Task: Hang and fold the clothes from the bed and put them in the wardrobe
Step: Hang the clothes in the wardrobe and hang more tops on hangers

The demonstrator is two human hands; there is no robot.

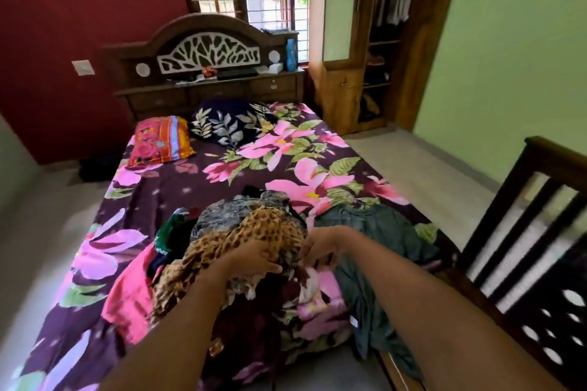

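A heap of clothes lies at the near end of the bed [197, 187], which has a purple floral sheet. On top is a leopard-print garment [254, 232], with a pink garment [133, 292] at its left and a dark green garment [378, 263] at its right. My left hand [254, 259] grips the leopard-print cloth from above. Beside it, my right hand [320, 247] has its fingers curled into the cloth in the middle of the heap. The wooden wardrobe [378, 51] stands open in the far right corner, with clothes hanging inside.
Two pillows [165, 143] lie by the carved headboard [206, 54]. A dark wooden footboard [536, 251] rises at the near right. Pale floor runs along both sides of the bed. A window is behind the headboard.
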